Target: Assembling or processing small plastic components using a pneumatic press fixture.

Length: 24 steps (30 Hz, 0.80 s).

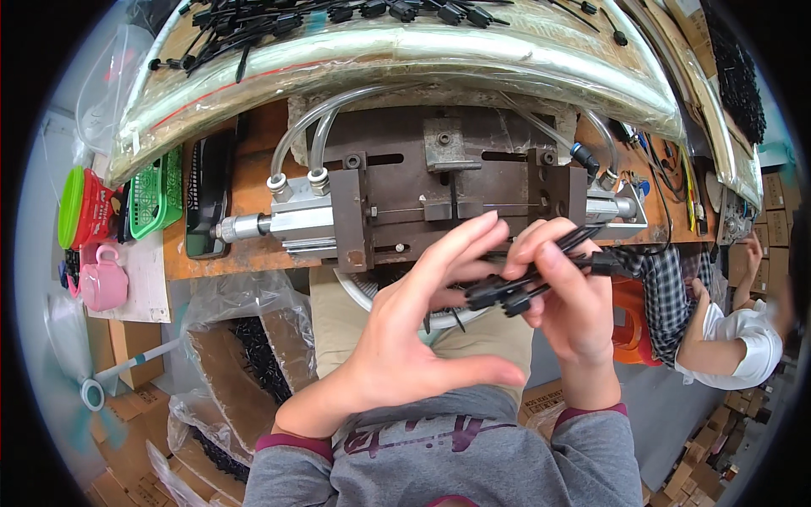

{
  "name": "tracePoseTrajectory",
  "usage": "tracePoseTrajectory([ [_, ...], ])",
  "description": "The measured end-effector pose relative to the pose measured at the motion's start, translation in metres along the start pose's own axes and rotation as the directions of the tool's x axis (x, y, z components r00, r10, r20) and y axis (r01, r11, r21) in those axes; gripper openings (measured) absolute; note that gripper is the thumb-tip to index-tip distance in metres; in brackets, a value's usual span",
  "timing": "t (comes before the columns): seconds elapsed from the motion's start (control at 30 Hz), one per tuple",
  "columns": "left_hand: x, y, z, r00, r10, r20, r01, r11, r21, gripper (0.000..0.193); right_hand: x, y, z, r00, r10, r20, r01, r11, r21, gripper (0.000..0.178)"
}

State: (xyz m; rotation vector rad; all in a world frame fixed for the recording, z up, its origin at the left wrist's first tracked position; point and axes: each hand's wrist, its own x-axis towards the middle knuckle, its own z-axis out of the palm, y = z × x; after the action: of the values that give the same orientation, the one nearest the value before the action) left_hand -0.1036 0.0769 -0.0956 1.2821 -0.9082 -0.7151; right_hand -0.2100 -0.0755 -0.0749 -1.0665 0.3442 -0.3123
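Note:
My right hand (581, 317) is closed around a small bunch of black plastic rods with knobbed ends (498, 294), held between thumb and fingers. Just left of them, my left hand (397, 342) is open, its fingers stretched out and its thumb well apart, holding nothing. Its fingertips reach toward the right hand and partly pass behind the knobs; whether they touch cannot be seen. Beyond both hands sits a dark metal fixture (397, 139) with a slim upright black piece (454, 196) at its centre. Silver air cylinders (308, 226) flank the fixture.
A film-wrapped board (473, 52) bearing several black rods spans the far side. Clear hoses (297, 127) loop behind the fixture. Left are a green basket (155, 198) and a pink cup (105, 280). Bagged cartons (221, 372) stand lower left. Another person (725, 345) sits at right.

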Motion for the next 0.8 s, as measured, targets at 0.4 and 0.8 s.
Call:
tracePoseTrajectory([
  [0.4,-0.004,0.0,0.002,0.995,-0.096,0.028,0.088,0.975,0.206,0.059,0.001,0.0,0.003,0.997,-0.068,-0.025,0.06,0.966,-0.251,0.028],
  [0.8,-0.022,0.009,-0.009,0.896,-0.439,-0.063,0.4,0.861,-0.315,0.022,-0.005,0.011,-0.016,0.686,-0.649,0.328,0.526,0.131,-0.84,0.03],
])
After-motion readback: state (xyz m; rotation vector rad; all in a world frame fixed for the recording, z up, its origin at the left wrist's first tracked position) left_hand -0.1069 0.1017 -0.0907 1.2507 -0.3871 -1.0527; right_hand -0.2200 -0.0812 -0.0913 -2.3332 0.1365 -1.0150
